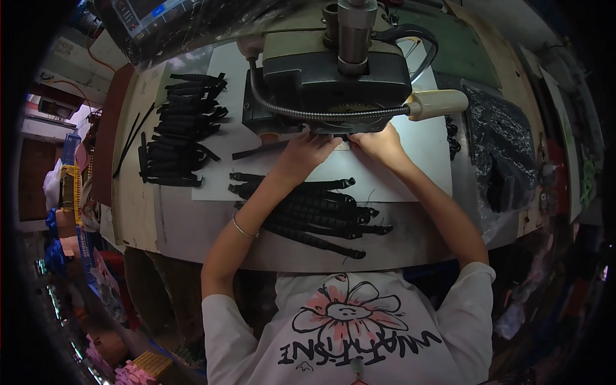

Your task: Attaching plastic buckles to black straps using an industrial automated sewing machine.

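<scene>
Both hands, left hand (308, 151) & right hand (378, 142), fingers pressed flat, pin a black strap (266, 149) on the bench (192, 224) under the machine head (333, 77) — looks light, floppy, so best gripped near its ends.

My left hand (307, 151) and right hand (380, 142) press a black strap (260, 150) under the sewing machine (333, 77); strap pile (314, 208) near.

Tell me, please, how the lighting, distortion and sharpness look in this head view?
Head view: strong fisheye bends the table edges and leaves a black rim; the white sheet beneath the lamp is brightest; the corners sink into dark, soft blur; glare streaks the plastic cover top left; both hands, left hand and right hand, and the black straps look sharp.
</scene>
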Demonstrator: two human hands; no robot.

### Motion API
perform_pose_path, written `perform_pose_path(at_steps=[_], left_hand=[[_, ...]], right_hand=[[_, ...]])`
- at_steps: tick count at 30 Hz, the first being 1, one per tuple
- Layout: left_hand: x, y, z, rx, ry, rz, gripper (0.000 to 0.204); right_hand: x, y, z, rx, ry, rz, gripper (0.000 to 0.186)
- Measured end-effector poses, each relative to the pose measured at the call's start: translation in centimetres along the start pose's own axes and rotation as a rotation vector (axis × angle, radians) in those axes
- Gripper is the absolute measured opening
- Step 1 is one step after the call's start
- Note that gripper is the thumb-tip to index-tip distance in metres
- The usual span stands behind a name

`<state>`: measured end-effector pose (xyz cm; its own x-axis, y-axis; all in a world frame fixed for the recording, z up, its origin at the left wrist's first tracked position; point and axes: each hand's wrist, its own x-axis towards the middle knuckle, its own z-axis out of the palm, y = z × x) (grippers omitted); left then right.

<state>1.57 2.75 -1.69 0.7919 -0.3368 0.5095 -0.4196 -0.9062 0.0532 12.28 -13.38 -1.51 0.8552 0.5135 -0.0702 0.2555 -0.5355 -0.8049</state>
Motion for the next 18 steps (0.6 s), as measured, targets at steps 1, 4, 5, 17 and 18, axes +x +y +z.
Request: perform_pose_path(at_steps=[1, 4, 5, 17, 18], left_hand=[[0.2, 0.1, -0.2, 0.0, 0.0, 0.002, 0.029], [0.5, 0.2, -0.4, 0.046, -0.032, 0.057, 0.02], [0.4, 0.2, -0.3, 0.061, -0.042, 0.062, 0.02], [0.3, 3.8, -0.6, 0.294, -0.255, -0.074, 0.04], [0.3, 4.0, -0.8, 0.309, -0.264, -0.092, 0.041]], right_hand=[[0.2, 0.0, -0.2, -0.084, -0.007, 0.0, 0.024], [0.0, -0.9, -0.9, -0.236, -0.036, -0.028, 0.024], [-0.3, -1.1, -1.0, -0.303, -0.06, -0.056, 0.025], [-2.6, 0.7, -0.6, -0.31, 0.216, -0.689, 0.01], [-2.7, 0.7, -0.6, -0.31, 0.216, -0.688, 0.01]])
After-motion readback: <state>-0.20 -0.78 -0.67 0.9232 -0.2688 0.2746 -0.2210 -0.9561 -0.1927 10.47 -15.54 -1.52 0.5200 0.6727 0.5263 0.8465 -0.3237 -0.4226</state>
